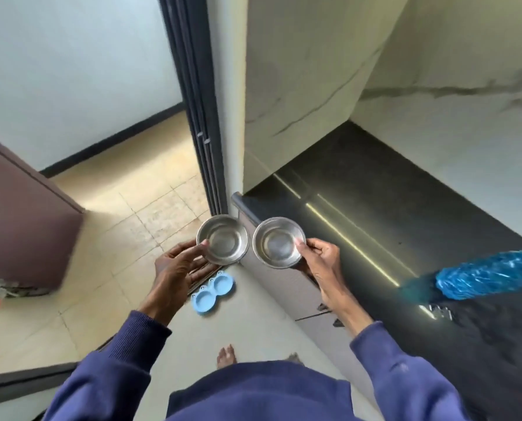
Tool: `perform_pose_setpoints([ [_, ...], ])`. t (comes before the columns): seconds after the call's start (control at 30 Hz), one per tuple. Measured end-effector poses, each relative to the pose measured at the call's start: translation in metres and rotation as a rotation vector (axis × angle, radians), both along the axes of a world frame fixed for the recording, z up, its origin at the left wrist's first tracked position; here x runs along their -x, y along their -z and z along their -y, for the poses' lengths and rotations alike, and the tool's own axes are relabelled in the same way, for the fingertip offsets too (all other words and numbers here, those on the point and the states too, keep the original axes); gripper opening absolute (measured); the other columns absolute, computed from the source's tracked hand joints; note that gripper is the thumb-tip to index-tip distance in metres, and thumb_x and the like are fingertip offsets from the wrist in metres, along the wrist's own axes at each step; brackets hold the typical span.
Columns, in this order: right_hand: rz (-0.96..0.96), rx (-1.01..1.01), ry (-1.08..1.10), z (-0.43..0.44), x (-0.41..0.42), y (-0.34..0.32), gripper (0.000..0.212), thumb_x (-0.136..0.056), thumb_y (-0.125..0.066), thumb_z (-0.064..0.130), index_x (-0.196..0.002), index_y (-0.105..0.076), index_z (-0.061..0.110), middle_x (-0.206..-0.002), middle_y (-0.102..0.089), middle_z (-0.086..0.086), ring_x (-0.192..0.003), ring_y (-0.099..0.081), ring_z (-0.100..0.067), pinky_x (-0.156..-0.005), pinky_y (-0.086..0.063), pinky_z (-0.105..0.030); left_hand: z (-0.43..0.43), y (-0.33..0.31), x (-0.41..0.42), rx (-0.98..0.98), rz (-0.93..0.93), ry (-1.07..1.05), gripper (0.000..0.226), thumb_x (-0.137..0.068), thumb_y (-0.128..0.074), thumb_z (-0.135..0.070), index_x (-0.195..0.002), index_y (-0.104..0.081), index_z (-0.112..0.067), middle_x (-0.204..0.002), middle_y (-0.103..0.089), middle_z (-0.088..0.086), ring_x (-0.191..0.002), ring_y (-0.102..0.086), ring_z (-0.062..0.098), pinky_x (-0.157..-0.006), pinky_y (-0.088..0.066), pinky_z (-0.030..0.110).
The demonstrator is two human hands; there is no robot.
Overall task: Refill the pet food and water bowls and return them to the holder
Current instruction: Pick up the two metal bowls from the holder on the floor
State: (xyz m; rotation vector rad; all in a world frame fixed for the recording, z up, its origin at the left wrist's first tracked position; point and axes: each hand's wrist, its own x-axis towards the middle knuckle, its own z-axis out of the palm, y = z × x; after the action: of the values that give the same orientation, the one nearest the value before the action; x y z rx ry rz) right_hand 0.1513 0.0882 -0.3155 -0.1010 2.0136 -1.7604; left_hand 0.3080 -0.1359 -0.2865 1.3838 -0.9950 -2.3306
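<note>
**2 steel bowls held over the floor, holder below**

In the left hand [174, 268], at the middle of the view, sits 1 steel bowl [222, 240]: the thumb is hooked over the near rim and the fingers are spread flat beneath the base, so the hand is half closed around it. The bowl is level, mouth up, and looks bare inside. Just beside it, rims nearly touching, the right hand [322, 262] pinches a second steel bowl [279, 242] by its right edge, thumb on top of the rim and fingers curled under. This one also faces up and shows only shiny metal inside.

Both forearms wear blue sleeves [114, 369] that reach forward from the bottom of the frame.

Directly below the left hand, on the pale floor [253, 314], lies the light blue holder [212, 291], its 2 round wells side by side and holding no bowl. It rests close to the foot of the grey cabinet front [287, 287].

To the right, a dark countertop [375, 208] runs away along the marble-patterned wall [436, 71]. A blue plastic bag [487, 275], twisted into a long shape, lies on the countertop near the right edge. A bare foot [225, 357] shows on the floor below the holder. Left of the dark door frame [199, 101], beige tiles lead to a purple-brown cabinet [20, 214].
</note>
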Motion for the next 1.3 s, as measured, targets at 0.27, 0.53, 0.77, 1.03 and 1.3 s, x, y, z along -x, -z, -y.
perform_pose_setpoints([
  [0.27,0.024,-0.050,0.299,-0.104,0.046,-0.011,0.041,-0.094,-0.072,0.015,-0.067,-0.051,-0.008,-0.061,-0.042,-0.002,-0.065,-0.048,-0.013,-0.067,-0.064,-0.045,-0.078,-0.003,0.102,0.033,-0.053,0.196,0.017,-0.095,-0.062,0.004,-0.112,-0.064,0.005,-0.076,-0.078,0.015,-0.066,-0.078,0.028,-0.065,-0.066,0.037],
  [0.53,0.137,-0.102,0.609,-0.157,0.087,0.004,0.008,-0.091,-0.072,0.002,-0.084,-0.073,0.002,-0.076,-0.071,-0.007,-0.075,-0.071,-0.020,-0.060,-0.065,-0.035,-0.120,0.028,0.205,-0.004,-0.021,0.396,0.025,-0.097,-0.062,0.000,-0.121,-0.065,0.008,-0.113,-0.069,0.030,-0.094,-0.070,0.042,-0.067,-0.066,0.040],
  [0.77,0.274,-0.103,0.819,-0.155,0.136,0.037,0.011,-0.092,-0.072,0.001,-0.102,-0.068,0.001,-0.080,-0.067,-0.004,-0.070,-0.067,-0.015,-0.050,-0.062,-0.028,-0.124,0.061,0.289,0.070,0.006,0.548,0.026,-0.094,-0.065,0.003,-0.119,-0.066,0.008,-0.106,-0.066,0.026,-0.081,-0.070,0.031,-0.062,-0.066,0.035],
  [1.03,0.294,-0.134,1.059,-0.138,0.201,0.068,0.011,-0.084,-0.074,-0.004,-0.094,-0.071,-0.002,-0.104,-0.073,-0.022,-0.089,-0.074,-0.034,-0.063,-0.065,-0.042,-0.102,0.094,0.389,0.048,0.078,0.706,0.035,-0.095,-0.060,0.006,-0.130,-0.061,0.006,-0.122,-0.067,0.027,-0.118,-0.065,0.041,-0.083,-0.065,0.042],
  [1.3,0.324,-0.129,1.183,-0.133,0.219,0.079,0.011,-0.083,-0.080,-0.002,-0.090,-0.071,0.001,-0.108,-0.072,-0.020,-0.097,-0.072,-0.037,-0.072,-0.065,-0.049,-0.113,0.103,0.425,0.022,0.084,0.750,0.019,-0.093,-0.061,0.013,-0.108,-0.065,0.002,-0.100,-0.069,0.020,-0.109,-0.064,0.038,-0.082,-0.063,0.045],
])
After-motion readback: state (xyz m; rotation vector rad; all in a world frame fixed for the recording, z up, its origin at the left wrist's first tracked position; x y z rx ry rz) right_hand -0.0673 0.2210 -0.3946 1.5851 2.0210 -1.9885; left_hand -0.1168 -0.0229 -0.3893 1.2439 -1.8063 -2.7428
